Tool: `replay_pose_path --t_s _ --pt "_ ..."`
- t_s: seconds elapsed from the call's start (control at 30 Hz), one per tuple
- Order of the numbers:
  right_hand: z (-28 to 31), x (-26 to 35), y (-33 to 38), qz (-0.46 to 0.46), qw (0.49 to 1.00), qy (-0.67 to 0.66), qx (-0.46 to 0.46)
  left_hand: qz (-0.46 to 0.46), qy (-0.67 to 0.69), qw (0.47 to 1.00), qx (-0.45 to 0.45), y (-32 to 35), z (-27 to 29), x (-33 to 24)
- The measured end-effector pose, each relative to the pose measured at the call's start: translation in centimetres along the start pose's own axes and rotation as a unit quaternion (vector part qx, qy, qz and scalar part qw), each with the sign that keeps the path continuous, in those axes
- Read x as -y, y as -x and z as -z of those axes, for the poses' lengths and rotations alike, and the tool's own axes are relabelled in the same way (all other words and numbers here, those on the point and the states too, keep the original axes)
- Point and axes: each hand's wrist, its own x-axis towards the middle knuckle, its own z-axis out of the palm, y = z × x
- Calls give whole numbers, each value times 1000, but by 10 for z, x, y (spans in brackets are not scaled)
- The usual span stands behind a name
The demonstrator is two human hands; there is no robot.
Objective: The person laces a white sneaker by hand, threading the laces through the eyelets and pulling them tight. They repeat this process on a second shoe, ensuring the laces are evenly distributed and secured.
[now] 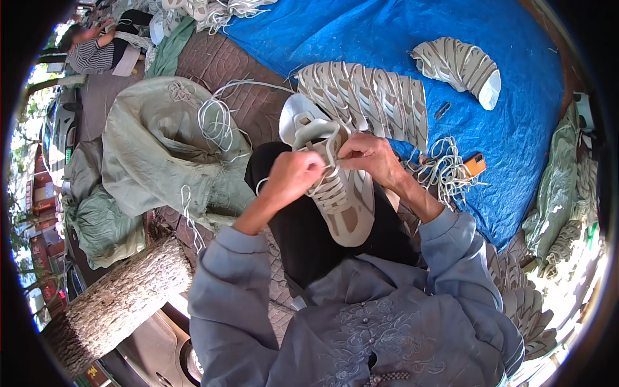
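A beige and white sneaker (345, 206) lies on my lap, its toe pointing away from me. My left hand (293, 175) is closed on a white shoelace (330, 149) at the shoe's lace area. My right hand (367, 157) pinches the same lace on the other side of the tongue. Both hands touch the shoe's upper. A row of matching sneakers (367, 100) lies just beyond my hands on a blue tarp (387, 32).
Loose white laces (445, 171) and an orange phone-sized object (475, 164) lie right of my hands. A short stack of sneakers (461, 64) lies farther right. A pale green sack (158, 148) with laces on it is left. A tree trunk (119, 300) stands lower left. Another person (97, 48) sits far left.
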Motion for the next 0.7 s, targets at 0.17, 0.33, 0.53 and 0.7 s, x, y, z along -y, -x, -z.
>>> replay_pose_path --t_s 0.17,0.33,0.53,0.7 --pt "6 -15 0 77 994 71 -32 72 405 910 57 55 42 24" --pt "-47 27 4 265 950 167 2 5 459 888 -12 61 5 1" --pt "-27 28 0 240 955 170 -41 -21 670 736 -101 52 -10 15" --pt "-60 30 4 205 974 95 24 -42 616 785 -54 51 -9 3"
